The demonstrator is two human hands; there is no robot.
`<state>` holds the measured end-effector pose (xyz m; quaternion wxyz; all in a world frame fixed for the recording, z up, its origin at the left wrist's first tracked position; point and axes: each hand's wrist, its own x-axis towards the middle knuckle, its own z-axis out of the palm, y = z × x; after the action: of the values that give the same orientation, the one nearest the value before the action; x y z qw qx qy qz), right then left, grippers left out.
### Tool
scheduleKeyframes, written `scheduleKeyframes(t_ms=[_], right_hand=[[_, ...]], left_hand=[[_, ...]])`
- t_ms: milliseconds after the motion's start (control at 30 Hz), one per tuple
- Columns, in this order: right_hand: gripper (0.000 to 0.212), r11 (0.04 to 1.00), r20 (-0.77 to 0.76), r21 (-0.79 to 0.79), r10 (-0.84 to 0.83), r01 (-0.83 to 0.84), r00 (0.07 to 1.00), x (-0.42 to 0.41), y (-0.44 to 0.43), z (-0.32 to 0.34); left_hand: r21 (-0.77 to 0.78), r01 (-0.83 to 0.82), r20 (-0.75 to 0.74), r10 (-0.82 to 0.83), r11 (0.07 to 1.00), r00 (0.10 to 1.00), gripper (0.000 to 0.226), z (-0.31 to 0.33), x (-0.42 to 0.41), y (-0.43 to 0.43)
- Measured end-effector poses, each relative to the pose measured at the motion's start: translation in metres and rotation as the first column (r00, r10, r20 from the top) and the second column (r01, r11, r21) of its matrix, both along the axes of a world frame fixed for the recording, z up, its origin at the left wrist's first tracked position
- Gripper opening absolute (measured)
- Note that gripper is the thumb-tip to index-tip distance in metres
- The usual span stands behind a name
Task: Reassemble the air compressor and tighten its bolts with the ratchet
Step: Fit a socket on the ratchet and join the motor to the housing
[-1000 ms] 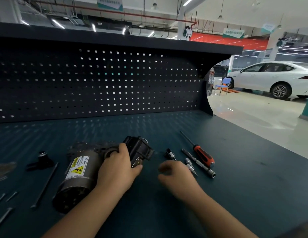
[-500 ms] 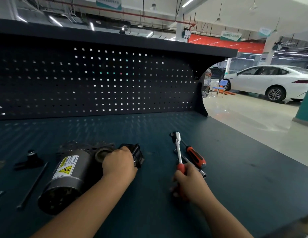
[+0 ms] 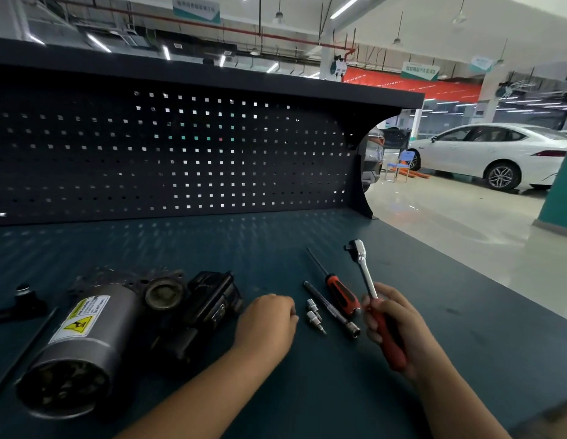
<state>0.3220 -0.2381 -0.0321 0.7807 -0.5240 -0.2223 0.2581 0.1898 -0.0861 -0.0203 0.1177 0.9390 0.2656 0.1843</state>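
Blue bench (image 3: 212, 248) is sitting cluttered. Right hand (image 3: 399, 324) is gripping the ratchet (image 3: 366, 274). Left hand (image 3: 266, 321) is curling, and I cannot tell if it is holding anything. Loose sockets (image 3: 314, 315) are lying just beyond its knuckles, so a nudge risks scattering them.

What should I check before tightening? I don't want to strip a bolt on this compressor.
1. Ratchet in hand: ok, the right grip holds its red handle, head up.
2. Socket fitted: not ok, none seen on the head; two sockets lie on the bench.
3. Extension within reach: ok, it lies between the sockets and the screwdriver.
4. Compressor steadied: not ok, the left grip rests beside it, not on it.
5. Bolts seated in their holes: cannot tell.
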Motion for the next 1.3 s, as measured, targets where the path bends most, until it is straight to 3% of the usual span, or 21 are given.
scheduleKeyframes(t_ms=[100, 167, 300, 433, 600, 733, 767, 833, 933, 1000, 1067, 1167, 1233, 1300], right_hand=[[0.01, 0.999, 0.065, -0.036, 0.008, -0.006, 0.998, 0.004, -0.001, -0.005], [0.018, 0.999, 0.123, -0.041, 0.012, -0.007, 0.992, 0.002, 0.0, -0.009], [0.028, 0.999, 0.185, -0.008, 0.046, -0.045, 0.982, 0.001, 0.001, -0.01], [0.042, 0.996, 0.191, 0.061, 0.051, -0.064, 0.98, 0.004, -0.002, -0.009], [0.036, 0.984, 0.067, 0.155, 0.077, -0.087, 0.995, 0.002, -0.007, -0.006], [0.033, 0.963, -0.077, 0.22, 0.178, -0.157, 0.981, 0.0, -0.013, -0.003], [0.032, 0.963, -0.101, 0.22, 0.181, -0.155, 0.978, -0.001, -0.013, -0.004], [0.036, 0.969, -0.123, 0.208, 0.158, -0.13, 0.98, -0.002, -0.014, -0.004], [0.017, 0.951, -0.171, 0.287, 0.165, -0.111, 0.971, -0.004, -0.012, -0.002], [0.004, 0.912, -0.223, 0.38, 0.251, -0.153, 0.942, -0.007, -0.01, 0.003], [0.009, 0.882, -0.222, 0.424, 0.319, -0.203, 0.921, -0.015, -0.006, 0.009], [0.05, 0.917, -0.107, 0.299, 0.308, -0.265, 0.945, -0.038, -0.002, 0.031], [0.063, 0.97, 0.134, 0.085, 0.214, -0.226, 0.968, -0.056, -0.005, 0.043], [0.064, 0.994, 0.475, -0.022, 0.106, -0.109, 0.874, -0.074, -0.01, 0.05]], left_hand=[[-0.039, 0.111, 0.005, -0.111, 0.993, 0.994, 0.021, 0.0, 0.031, -0.009], [-0.06, 0.128, 0.002, -0.128, 0.99, 0.992, 0.031, 0.0, 0.051, -0.027], [-0.126, -0.027, -0.191, 0.002, 0.992, 0.982, 0.024, -0.002, 0.09, -0.051], [-0.289, -0.182, -0.276, 0.101, 0.94, 0.956, 0.035, 0.001, 0.116, -0.05], [-0.458, -0.283, -0.414, 0.079, 0.843, 0.907, 0.051, 0.006, 0.127, -0.044], [-0.477, -0.212, -0.303, 0.067, 0.853, 0.951, 0.039, 0.008, 0.109, -0.04], [-0.567, -0.191, -0.216, 0.079, 0.801, 0.973, 0.029, 0.011, 0.103, -0.038], [-0.817, -0.102, -0.034, 0.129, 0.568, 0.991, 0.024, 0.018, 0.092, -0.029], [-0.997, 0.075, 0.074, 0.099, -0.005, 0.992, 0.03, 0.036, 0.07, -0.015], [-0.944, 0.21, 0.193, 0.092, -0.256, 0.977, 0.021, 0.045, 0.05, -0.01], [-0.882, 0.327, 0.325, 0.064, -0.339, 0.944, 0.013, 0.053, 0.027, -0.013], [-0.848, 0.454, 0.467, 0.017, -0.273, 0.884, 0.013, 0.068, -0.002, -0.018], [-0.825, 0.516, 0.518, 0.055, -0.229, 0.853, 0.012, 0.079, -0.019, -0.021], [-0.776, 0.583, 0.57, 0.128, -0.243, 0.812, 0.007, 0.089, -0.034, -0.022]])
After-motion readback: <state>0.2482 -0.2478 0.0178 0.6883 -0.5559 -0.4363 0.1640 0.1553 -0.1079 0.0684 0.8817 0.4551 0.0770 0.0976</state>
